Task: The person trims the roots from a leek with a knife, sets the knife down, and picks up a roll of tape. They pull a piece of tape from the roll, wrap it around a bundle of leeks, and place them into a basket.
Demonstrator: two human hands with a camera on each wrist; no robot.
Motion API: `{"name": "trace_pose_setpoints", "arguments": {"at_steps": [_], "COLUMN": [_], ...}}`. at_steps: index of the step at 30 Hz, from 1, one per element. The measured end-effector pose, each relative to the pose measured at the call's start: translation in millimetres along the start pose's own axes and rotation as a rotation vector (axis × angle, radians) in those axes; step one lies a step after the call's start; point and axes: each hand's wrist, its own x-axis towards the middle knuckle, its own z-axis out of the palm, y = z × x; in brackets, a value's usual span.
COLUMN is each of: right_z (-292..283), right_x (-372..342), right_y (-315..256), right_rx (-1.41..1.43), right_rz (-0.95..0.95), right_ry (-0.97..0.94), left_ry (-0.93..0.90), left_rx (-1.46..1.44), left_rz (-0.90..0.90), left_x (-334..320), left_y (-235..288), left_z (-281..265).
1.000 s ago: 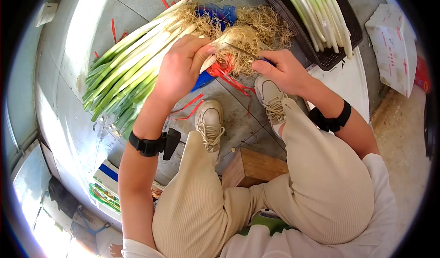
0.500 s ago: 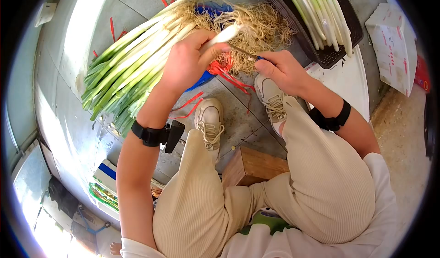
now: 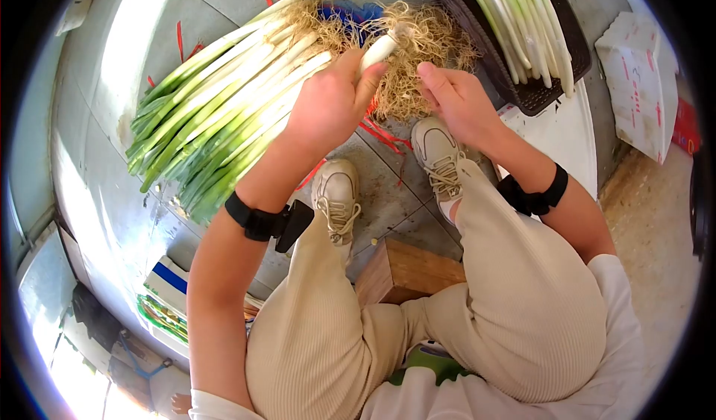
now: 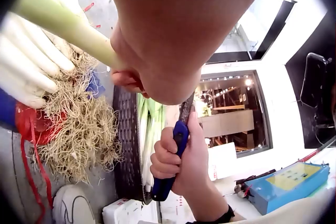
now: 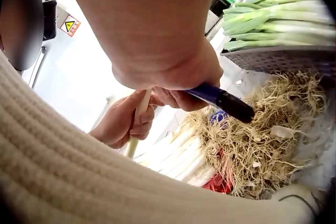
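Above the far heap of tan, stringy roots [image 3: 440, 54], left hand [image 3: 328, 103] gripped a long white-and-green leek [image 3: 380, 51], white end pointing far; right hand [image 3: 462, 103], just right, had fingers wrapped round a blue-handled knife [image 4: 181, 137]. Likely trimming: short, light strokes, edge kept clear of left fingers, seemed best

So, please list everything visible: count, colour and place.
floor leeks: many, green-white, left
held leek: one, white-green, upper centre
roots: heap, tan, upper centre
ribbons: several, red, scattered
crate: one, brown, upper right
crate leeks: several, green-white, in crate
knife: one, blue-handled, wrist views
wooden block: one, brown, lower centre
carton: one, white, right
shoes: two, beige, centre
trousers: pair, cream, bottom
left hand: one, bare, holding leek
right hand: one, bare, holding knife
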Motion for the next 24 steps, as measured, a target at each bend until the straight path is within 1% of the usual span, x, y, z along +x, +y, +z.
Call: {"name": "trace_pose_setpoints", "arguments": {"at_steps": [2, 5, 7, 10, 14, 17, 19, 24], "right_z": [-0.8, -3.4, -4.9, -3.8, -3.0, -2.4, -2.2, -1.8], "right_x": [1.9, 0.6, -0.4, 0.5, 3.1, 2.2, 1.7, 1.2], "right_y": [4.1, -2.1, -9.6, -9.3, -3.9, -7.1, -8.6, -11.2], "right_rx": [0.010, -0.053, -0.069, -0.083, -0.094, -0.125, -0.129, -0.135], "right_rz": [-0.028, 0.006, 0.019, 0.032, 0.023, 0.034, 0.034, 0.021], "right_ry": [0.052, 0.029, 0.027, 0.034, 0.035, 0.034, 0.034, 0.027], "left_ry": [0.019, 0.000, -0.008, 0.005, 0.001, -0.002, 0.011, 0.002], "left_rx": [-0.003, -0.006, 0.096, 0.136, 0.125, 0.129, 0.164, 0.163], "left_rz": [0.015, -0.014, 0.053, 0.064, 0.013, 0.018, 0.081, 0.059], "left_x": [-2.5, -3.6, -2.9, -3.7, -4.9, -5.7, -5.9, -7.3], "left_y": [-1.4, -4.2, -6.6, -4.8, -7.5, -9.0, -10.7, -10.1], "left_z": [1.1, -0.1, -2.1, -1.9, 0.8, 1.6, 2.1, 1.4]}}
